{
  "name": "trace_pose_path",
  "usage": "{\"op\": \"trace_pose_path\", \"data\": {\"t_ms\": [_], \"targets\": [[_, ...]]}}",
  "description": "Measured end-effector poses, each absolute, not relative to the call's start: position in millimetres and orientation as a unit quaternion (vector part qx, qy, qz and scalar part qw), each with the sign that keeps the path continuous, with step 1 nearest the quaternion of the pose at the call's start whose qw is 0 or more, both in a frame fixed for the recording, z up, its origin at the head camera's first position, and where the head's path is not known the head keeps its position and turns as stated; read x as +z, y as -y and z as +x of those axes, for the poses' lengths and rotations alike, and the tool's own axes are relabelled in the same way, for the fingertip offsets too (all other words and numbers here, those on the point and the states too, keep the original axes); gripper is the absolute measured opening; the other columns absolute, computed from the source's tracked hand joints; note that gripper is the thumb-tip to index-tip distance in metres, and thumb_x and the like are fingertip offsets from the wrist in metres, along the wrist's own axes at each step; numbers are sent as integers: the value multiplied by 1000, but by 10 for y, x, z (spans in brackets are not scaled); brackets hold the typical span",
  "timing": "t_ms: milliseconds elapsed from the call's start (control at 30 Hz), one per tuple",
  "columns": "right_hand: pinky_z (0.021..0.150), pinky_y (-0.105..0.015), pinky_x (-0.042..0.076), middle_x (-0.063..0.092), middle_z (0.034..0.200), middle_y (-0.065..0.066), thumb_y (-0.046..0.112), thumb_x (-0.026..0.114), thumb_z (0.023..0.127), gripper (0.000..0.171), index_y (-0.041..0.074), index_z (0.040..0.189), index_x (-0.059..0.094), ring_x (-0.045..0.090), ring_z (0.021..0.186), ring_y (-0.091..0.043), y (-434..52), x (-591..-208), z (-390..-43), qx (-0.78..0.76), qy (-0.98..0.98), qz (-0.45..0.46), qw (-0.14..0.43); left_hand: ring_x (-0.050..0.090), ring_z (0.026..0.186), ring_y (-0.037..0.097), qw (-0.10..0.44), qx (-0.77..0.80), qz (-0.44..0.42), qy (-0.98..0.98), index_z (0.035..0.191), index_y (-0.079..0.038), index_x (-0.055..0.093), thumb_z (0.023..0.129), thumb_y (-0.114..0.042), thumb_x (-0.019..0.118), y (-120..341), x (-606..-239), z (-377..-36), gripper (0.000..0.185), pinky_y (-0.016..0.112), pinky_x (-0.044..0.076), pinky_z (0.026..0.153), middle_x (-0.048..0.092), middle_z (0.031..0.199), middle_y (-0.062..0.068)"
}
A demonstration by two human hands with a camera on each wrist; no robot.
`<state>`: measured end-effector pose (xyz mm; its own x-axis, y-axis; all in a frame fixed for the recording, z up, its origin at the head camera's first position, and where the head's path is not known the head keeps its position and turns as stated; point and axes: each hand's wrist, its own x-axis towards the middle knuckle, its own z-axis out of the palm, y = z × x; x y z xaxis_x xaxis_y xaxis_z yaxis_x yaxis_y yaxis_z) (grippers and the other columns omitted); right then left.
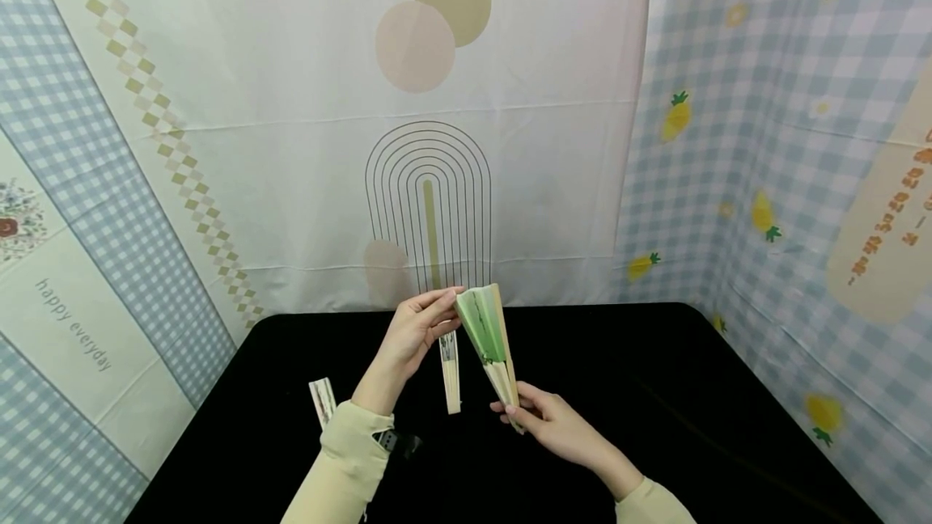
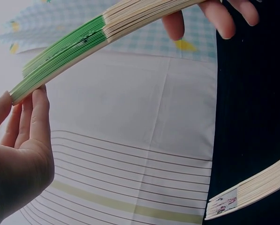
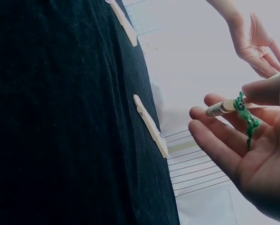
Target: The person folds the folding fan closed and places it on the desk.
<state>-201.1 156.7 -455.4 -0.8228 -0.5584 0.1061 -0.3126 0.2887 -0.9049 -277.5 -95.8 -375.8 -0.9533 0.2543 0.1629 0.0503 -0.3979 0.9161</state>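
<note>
A green folding fan [image 1: 482,328], slightly spread, is held up over the black table by both hands. My left hand [image 1: 413,336] pinches the upper corner of its green leaf between thumb and fingers. At the lower end my right hand [image 1: 553,425] grips the wooden ribs near the pivot. A green cord [image 3: 245,117] hangs from that pivot end in the right wrist view. Behind the left fingers a folded fan [image 1: 451,382] lies on the table, its far end partly hidden. Another folded fan [image 1: 321,401] lies farther left, partly covered by the left sleeve.
The table [image 1: 619,362] has a black cloth over it. A white patterned curtain [image 1: 306,184] hangs behind its far edge, and a blue checked cloth with pineapples [image 1: 728,144] hangs on the right. A dark strap device [image 1: 389,439] sits on the left wrist.
</note>
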Motion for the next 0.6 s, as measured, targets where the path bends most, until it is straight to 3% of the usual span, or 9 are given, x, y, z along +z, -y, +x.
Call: {"op": "trace_pose_path", "data": {"t_ms": [367, 600], "targets": [[71, -28, 58, 73, 111, -16, 28, 64, 101, 38, 0, 126, 65, 71, 94, -36, -1453, -4567, -1997, -540, -806, -235, 53, 71, 96, 16, 57, 820, 138, -552, 129, 7, 63, 102, -11, 61, 957, -3779, -2778, 33, 37, 57, 91, 72, 111, 7], [67, -27, 58, 75, 99, -12, 28, 71, 97, 34, 1, 118, 70, 73, 85, -20, -1397, -4580, -1996, -544, -815, -195, 31, 70, 98, 16, 64, 813, 138, -561, 134, 11, 58, 103, -11, 59, 958, -3826, -2786, 37, 37, 56, 93, 72, 113, 7]]}}
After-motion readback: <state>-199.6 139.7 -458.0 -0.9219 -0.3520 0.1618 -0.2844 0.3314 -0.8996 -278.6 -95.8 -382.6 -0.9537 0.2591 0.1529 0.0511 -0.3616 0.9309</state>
